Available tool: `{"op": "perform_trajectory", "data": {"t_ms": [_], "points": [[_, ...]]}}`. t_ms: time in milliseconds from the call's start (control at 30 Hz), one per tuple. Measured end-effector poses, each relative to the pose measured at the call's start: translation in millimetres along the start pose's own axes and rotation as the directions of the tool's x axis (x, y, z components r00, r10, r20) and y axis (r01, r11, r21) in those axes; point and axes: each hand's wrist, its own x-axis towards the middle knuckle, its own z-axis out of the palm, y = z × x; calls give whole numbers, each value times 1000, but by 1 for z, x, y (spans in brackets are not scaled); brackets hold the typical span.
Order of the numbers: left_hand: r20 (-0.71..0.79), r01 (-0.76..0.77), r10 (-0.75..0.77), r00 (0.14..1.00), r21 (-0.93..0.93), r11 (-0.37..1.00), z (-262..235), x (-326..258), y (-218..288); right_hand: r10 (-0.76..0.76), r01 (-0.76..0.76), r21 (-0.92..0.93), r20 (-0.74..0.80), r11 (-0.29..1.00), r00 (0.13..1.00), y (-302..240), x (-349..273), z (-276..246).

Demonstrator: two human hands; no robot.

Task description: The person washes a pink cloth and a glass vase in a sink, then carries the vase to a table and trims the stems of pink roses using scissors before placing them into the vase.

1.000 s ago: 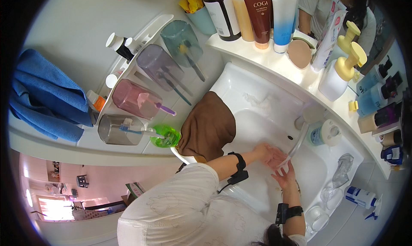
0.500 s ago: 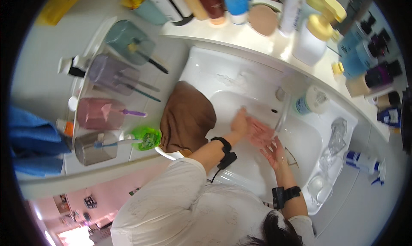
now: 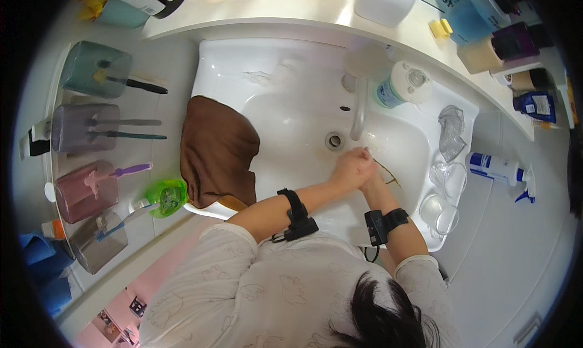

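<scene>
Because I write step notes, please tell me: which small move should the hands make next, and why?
Probably the left hand and right hand should part slightly, beneath the spout: they are together, so their palms are hidden, and they are close to the spout's mouth, over the sink. I cannot tell whether water is running.

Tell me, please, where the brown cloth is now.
In the head view, the brown cloth lies on the left side of the white sink, next to the green container.

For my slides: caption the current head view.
Left hand against right hand over a white sink near the tap, brown cloth at left.
</scene>
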Motion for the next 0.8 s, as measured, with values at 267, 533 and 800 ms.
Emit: {"op": "perform_trajectory", "data": {"t_ms": [267,533,800], "points": [[-1,335,-365,931,400,853,-82,29,-60,-21,-151,-324,-472,934,882,3,-12,29],[134,-148,131,982,131,980,-24,1,17,15,-30,-60,-247,998,969,8,-6,24],[58,158,-181,982,274,949,-88,27,-38,-145,-65,-374,-509,925,848,1,-21,34]]}}
